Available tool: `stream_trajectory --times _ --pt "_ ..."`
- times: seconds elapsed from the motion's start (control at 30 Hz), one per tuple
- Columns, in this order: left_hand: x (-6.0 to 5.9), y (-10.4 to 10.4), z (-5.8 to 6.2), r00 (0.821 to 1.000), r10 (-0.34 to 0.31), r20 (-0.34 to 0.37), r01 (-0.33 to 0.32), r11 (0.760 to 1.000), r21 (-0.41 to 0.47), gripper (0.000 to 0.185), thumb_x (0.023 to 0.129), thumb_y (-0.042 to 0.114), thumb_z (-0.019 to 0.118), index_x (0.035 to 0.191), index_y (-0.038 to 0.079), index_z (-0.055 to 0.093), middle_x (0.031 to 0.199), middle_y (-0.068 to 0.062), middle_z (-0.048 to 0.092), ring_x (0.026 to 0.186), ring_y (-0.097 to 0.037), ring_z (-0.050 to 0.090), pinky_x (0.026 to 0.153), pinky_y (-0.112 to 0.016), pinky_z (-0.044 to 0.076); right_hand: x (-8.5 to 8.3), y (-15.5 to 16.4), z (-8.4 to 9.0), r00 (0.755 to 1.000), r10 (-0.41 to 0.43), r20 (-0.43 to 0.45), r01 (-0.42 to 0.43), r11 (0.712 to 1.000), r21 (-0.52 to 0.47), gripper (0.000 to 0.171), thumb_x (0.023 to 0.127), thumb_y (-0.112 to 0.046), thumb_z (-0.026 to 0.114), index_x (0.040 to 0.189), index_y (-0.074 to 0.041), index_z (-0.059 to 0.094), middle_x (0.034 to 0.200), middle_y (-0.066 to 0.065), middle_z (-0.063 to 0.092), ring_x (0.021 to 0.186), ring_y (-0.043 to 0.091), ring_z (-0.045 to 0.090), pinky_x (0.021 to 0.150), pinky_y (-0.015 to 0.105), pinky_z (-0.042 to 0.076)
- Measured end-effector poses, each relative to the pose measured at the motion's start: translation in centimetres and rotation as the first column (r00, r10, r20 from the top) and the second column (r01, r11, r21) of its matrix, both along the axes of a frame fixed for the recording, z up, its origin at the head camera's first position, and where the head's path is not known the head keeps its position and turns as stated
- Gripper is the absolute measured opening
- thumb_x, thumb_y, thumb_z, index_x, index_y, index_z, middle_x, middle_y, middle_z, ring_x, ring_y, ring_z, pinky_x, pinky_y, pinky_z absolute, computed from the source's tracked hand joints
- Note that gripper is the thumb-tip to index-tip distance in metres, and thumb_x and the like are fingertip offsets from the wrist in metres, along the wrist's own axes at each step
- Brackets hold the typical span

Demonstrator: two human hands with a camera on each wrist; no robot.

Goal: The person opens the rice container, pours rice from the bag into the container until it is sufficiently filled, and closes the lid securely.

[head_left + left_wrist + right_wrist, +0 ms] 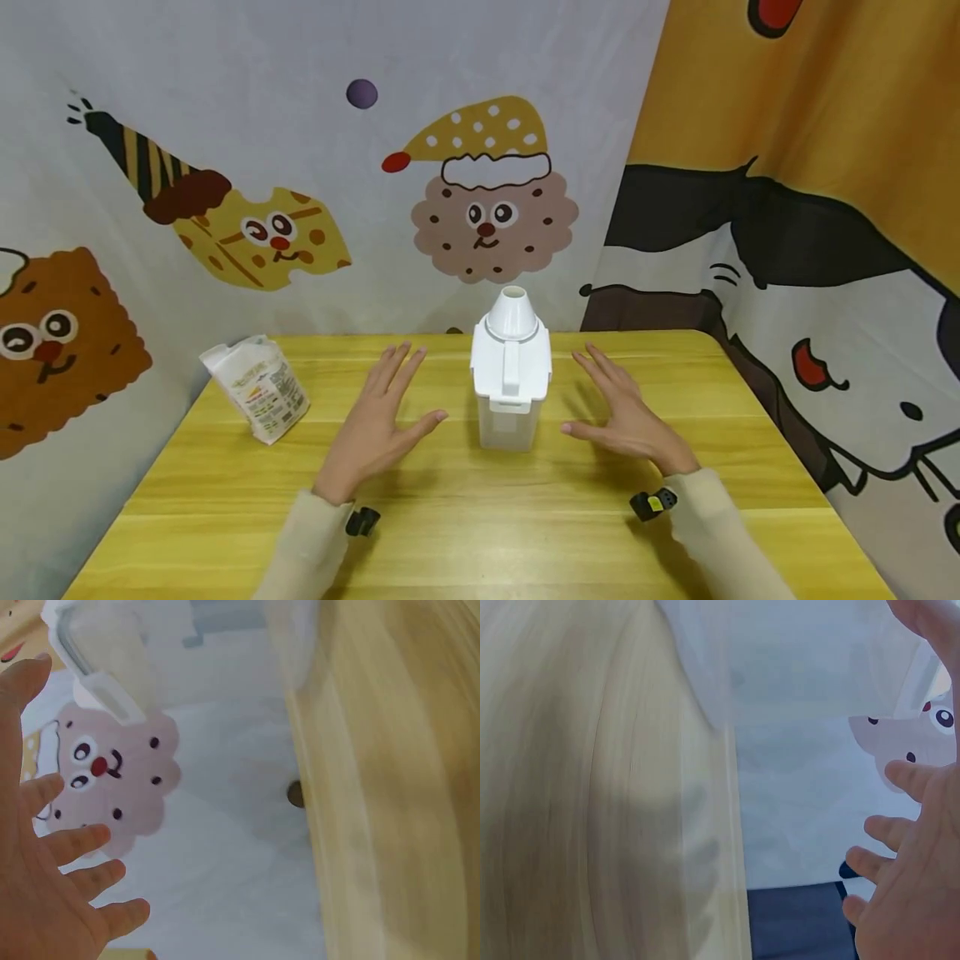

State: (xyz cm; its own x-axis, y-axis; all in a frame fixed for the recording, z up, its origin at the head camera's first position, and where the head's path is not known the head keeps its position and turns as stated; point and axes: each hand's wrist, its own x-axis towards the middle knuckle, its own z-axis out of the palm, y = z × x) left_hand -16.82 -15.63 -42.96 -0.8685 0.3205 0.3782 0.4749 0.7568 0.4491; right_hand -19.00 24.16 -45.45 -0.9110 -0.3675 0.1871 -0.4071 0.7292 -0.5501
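The head view is bright and evenly lit from above, sharp across its middle, with soft, short shadows under the left hand (378, 417), the right hand (626, 412) and the white container (511, 375) on the wooden table (480, 517), and a wide-angle bend that bows the backdrop toward the frame's left and right edges. Both wrist views are paler and washed out, with motion blur smearing the wood grain and the container's clear wall at the top of each frame. In the right wrist view a dim finger shadow lies on the wood at centre, and the fingers (900, 776) at the right edge are soft.
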Motion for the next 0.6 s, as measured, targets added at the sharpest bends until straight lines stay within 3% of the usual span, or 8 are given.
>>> stream_trajectory --times 0.13,0.27,0.4,0.6 --pt "0.4 0.8 0.6 0.997 -0.038 -0.065 0.038 0.999 0.006 0.091 0.091 0.058 0.071 0.164 0.035 0.021 0.171 -0.003 0.021 0.159 -0.033 0.019 0.113 -0.062 0.042 -0.5 -0.7 -0.5 0.999 0.021 0.026 -0.019 0.998 -0.066 0.110 0.081 -0.051 0.084 0.165 -0.036 0.014 0.174 0.005 0.005 0.157 0.045 0.011 0.112 0.082 0.020" --pt "0.6 1.5 1.1 0.986 -0.075 -0.152 0.074 0.997 -0.013 0.093 0.089 0.054 0.075 0.163 0.028 0.026 0.169 -0.007 0.026 0.156 -0.031 0.028 0.107 -0.056 0.050 -1.0 -1.4 -1.0 0.997 0.053 0.056 -0.045 0.989 -0.140 0.110 0.083 -0.043 0.084 0.165 -0.037 0.011 0.174 0.005 0.007 0.158 0.043 0.010 0.113 0.080 0.021" --pt "0.8 2.3 1.9 0.973 -0.110 -0.203 0.104 0.994 -0.038 0.094 0.088 0.049 0.079 0.163 0.025 0.028 0.165 -0.010 0.032 0.152 -0.028 0.034 0.104 -0.050 0.054 -1.3 -2.2 -1.3 0.994 0.074 0.085 -0.054 0.976 -0.213 0.111 0.084 -0.033 0.085 0.165 -0.035 0.009 0.174 0.006 0.009 0.158 0.043 0.012 0.114 0.079 0.020" --pt "1.1 3.8 3.3 0.949 -0.187 -0.253 0.176 0.982 -0.065 0.091 0.087 0.043 0.082 0.161 0.020 0.034 0.160 -0.011 0.036 0.148 -0.027 0.037 0.101 -0.043 0.056 -1.6 -3.3 -1.6 0.990 0.102 0.095 -0.070 0.953 -0.295 0.113 0.083 -0.034 0.087 0.165 -0.036 0.009 0.172 0.003 0.016 0.157 0.037 0.019 0.120 0.071 0.022"
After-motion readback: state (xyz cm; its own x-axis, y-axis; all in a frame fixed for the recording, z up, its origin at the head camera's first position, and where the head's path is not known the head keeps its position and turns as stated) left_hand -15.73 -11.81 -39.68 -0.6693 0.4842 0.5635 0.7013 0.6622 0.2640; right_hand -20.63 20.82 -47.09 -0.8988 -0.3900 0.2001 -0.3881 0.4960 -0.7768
